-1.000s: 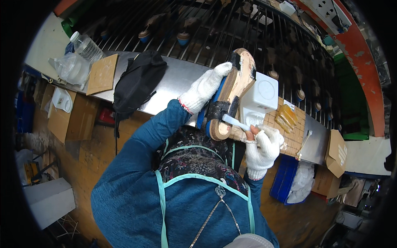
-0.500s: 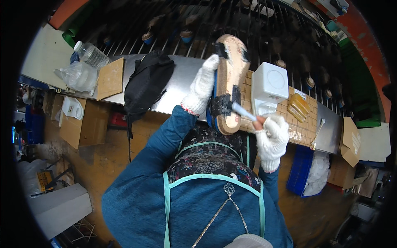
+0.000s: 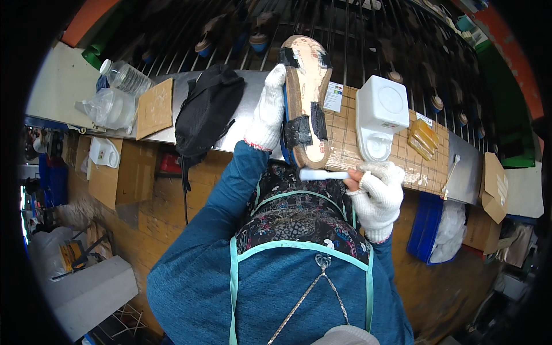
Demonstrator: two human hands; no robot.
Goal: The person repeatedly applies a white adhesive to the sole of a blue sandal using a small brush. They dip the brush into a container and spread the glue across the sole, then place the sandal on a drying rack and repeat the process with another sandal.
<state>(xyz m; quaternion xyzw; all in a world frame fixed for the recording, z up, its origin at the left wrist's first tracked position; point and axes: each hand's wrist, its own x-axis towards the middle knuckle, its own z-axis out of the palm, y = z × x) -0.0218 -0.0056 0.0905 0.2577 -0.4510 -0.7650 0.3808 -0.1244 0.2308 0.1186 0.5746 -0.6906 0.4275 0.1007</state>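
My left hand (image 3: 268,113), in a white knit glove, grips the left side of a sandal (image 3: 309,95) held sole up. Its underside is pale with a brown rim, black strap ends are folded onto it at toe and heel, and blue shows along its left edge. Pinched in my gloved right hand (image 3: 376,192), with bare fingertips showing, is a small white brush (image 3: 324,174). The brush lies level just below the sandal's near end; whether they touch I cannot tell. To the right stands a white dispenser (image 3: 380,109) with a round cup at its foot.
A cardboard mat (image 3: 345,144) covers part of the metal bench (image 3: 227,135). Yellow blocks (image 3: 424,139) and a white stick (image 3: 452,172) lie to the right; a black bag (image 3: 208,109), cardboard piece (image 3: 155,109) and plastic bottle (image 3: 125,76) to the left. Beyond is a rack of rods (image 3: 345,46).
The brush has moved from the sandal's near strap down to below its near end, swinging level. My left hand has shifted the sandal slightly left and farther away.
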